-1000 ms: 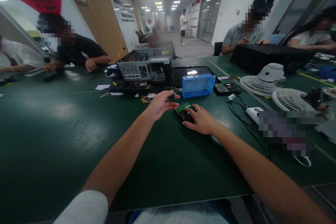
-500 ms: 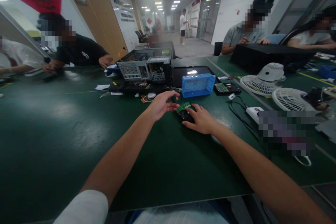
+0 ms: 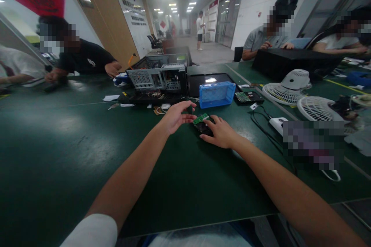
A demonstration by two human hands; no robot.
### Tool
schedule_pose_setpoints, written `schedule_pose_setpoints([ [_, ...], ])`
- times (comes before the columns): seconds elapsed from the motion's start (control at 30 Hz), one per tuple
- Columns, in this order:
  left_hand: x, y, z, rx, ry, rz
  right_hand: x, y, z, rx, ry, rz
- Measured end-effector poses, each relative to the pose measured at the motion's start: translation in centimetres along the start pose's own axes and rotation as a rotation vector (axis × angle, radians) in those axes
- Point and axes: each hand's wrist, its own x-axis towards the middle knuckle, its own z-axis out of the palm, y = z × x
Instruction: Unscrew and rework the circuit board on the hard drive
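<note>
A black hard drive with a green circuit board [image 3: 201,119] lies on the dark green table in front of me. My right hand [image 3: 220,132] holds it from the right, with the thumb at its near side and the fingers over its top and far edge. At the drive's left far corner is my left hand [image 3: 179,116], its fingers curled. Between those fingers shows a small dark thing [image 3: 190,110], too unclear to name. The lower left fingertips come up against the board's edge, though contact cannot be made out.
Beyond my hands stand an opened computer case [image 3: 158,75], a blue plastic bin [image 3: 217,94] and a black panel [image 3: 211,78]. Another drive [image 3: 248,97] lies right of the bin. White fan parts [image 3: 285,92], a cable [image 3: 268,139] and a white device [image 3: 278,125] are rightward. Co-workers sit across.
The view has shifted slightly, moving the scene a little to the left. Both hands keep nearly the same pose at the hard drive.
</note>
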Motion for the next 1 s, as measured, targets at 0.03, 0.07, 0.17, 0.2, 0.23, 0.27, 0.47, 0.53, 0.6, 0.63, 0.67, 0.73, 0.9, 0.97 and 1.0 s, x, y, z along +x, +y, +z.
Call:
schedule_pose_setpoints([
  [0.03, -0.01, 0.02, 0.02, -0.001, 0.001, -0.001, -0.01, -0.02, -0.02, -0.001, -0.001, 0.002],
  [0.07, -0.02, 0.04, 0.04, -0.001, 0.002, -0.004, -0.02, -0.04, -0.03, -0.002, -0.002, 0.004],
  [0.17, -0.01, 0.07, 0.02, 0.000, 0.007, -0.009, 0.00, -0.04, -0.01, -0.002, -0.002, 0.007],
  [0.2, -0.02, 0.08, 0.01, 0.000, 0.008, -0.009, 0.01, -0.03, 0.00, 0.000, -0.002, 0.006],
  [0.23, -0.03, 0.08, 0.01, 0.002, 0.008, -0.009, 0.03, -0.02, 0.01, 0.001, -0.001, 0.006],
  [0.27, -0.03, 0.08, 0.02, 0.004, 0.008, -0.007, 0.04, -0.02, 0.01, 0.001, 0.000, 0.005],
  [0.47, 0.18, 0.02, -0.05, -0.007, 0.067, 0.007, 0.05, 0.03, -0.06, 0.002, -0.006, 0.004],
  [0.53, 0.37, -0.08, -0.18, -0.025, 0.097, 0.010, 0.01, 0.07, -0.05, 0.005, -0.003, 0.001],
  [0.6, 0.55, -0.20, -0.33, -0.046, 0.118, 0.006, -0.02, 0.10, -0.03, 0.008, -0.003, -0.001],
  [0.63, 0.62, -0.25, -0.39, -0.055, 0.126, 0.003, -0.03, 0.11, -0.03, 0.009, -0.003, -0.003],
  [0.67, 0.67, -0.30, -0.43, -0.061, 0.133, 0.001, -0.04, 0.11, -0.04, 0.010, -0.003, -0.003],
  [0.73, 0.71, -0.34, -0.48, -0.065, 0.139, -0.002, -0.05, 0.09, -0.08, 0.009, -0.004, -0.005],
  [0.9, 0.59, -0.21, -0.46, -0.050, 0.129, 0.016, 0.01, 0.09, -0.09, 0.001, -0.008, -0.002],
  [0.97, 0.51, -0.12, -0.46, -0.034, 0.122, 0.029, 0.05, 0.14, -0.02, 0.002, -0.005, -0.005],
  [1.0, 0.47, -0.09, -0.46, -0.025, 0.120, 0.036, 0.06, 0.16, 0.03, 0.002, -0.002, -0.008],
])
